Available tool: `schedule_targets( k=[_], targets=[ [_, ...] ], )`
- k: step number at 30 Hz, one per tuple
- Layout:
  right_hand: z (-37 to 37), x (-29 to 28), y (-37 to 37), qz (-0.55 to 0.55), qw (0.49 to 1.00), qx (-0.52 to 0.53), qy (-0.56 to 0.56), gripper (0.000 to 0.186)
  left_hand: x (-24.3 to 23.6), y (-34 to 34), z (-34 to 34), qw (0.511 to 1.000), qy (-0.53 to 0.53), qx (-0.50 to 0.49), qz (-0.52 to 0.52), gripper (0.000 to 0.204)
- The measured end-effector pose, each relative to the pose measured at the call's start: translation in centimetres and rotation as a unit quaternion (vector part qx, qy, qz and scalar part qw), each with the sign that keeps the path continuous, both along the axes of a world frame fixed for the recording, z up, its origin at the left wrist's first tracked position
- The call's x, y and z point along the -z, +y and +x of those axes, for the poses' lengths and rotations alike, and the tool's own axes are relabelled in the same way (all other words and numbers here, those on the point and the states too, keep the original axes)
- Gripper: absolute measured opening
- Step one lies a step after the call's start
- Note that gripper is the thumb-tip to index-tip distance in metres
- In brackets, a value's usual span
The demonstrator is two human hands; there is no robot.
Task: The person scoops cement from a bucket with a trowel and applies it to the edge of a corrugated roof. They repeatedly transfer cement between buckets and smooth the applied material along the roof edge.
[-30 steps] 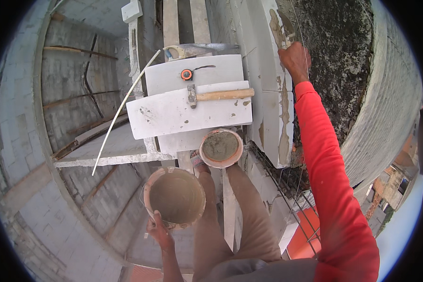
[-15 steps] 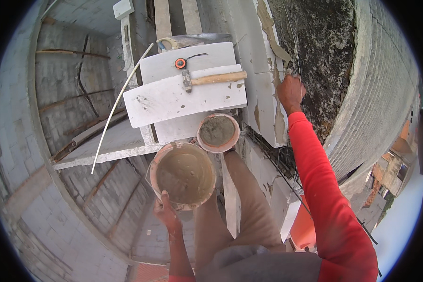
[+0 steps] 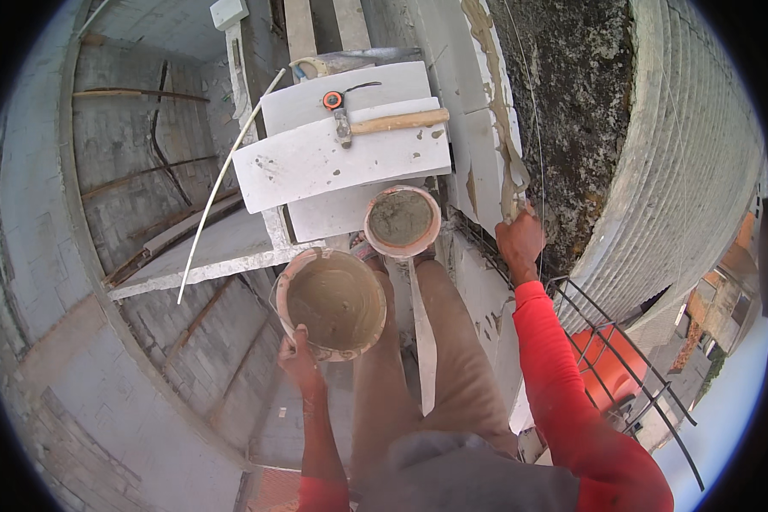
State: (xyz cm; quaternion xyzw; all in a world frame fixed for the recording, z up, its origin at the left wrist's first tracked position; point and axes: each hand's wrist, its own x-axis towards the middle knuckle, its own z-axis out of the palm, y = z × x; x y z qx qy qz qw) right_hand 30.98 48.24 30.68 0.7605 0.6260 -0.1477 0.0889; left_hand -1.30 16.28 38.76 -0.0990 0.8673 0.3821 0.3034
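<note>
My left hand grips the near rim of a round bucket that holds wet grey-brown mortar. My right hand is closed at the near end of a white block wall. In it is what looks like a mortar-covered trowel; its handle is hidden in my fist. The blade lies against the strip of mortar along the wall's top edge. A smaller bucket of grey mortar stands beyond and right of the larger one, by my feet.
White blocks carry a hammer and a tape measure; a handsaw lies behind. A thin string runs beside the wall. Bent rebar juts out at right. Left, beyond a ledge, the space drops to a lower level.
My right hand has come back toward me along the wall, with the trowel moving along the mortar strip. My left hand still holds the bucket's rim. The view has shifted slightly.
</note>
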Motion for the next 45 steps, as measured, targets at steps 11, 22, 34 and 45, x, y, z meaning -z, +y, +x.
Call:
schedule_targets(
  k=[11, 22, 34, 45],
  targets=[
    [-6.1, -3.3, -12.1, -0.239, 0.930, -0.165, 0.223, 0.037, 9.7, -3.3, -0.5, 0.998, -0.014, 0.046, -0.035, 0.014],
    [-25.6, 11.9, -15.4, -0.380, 0.855, -0.309, 0.174, 0.042, 32.0, -3.8, -3.1, 0.924, -0.176, -0.238, 0.240, 0.034],
    [-20.1, 15.6, -2.4, -0.008, 0.941, -0.295, 0.169, 0.059, 39.9, -4.6, 0.1, 0.922, -0.321, -0.211, 0.050, 0.069],
    [-19.4, 16.5, 18.9, -0.044, 0.862, -0.505, -0.016, 0.064, 33.7, 6.8, -19.5, 0.998, 0.041, -0.049, 0.010, 0.105]
  ],
)
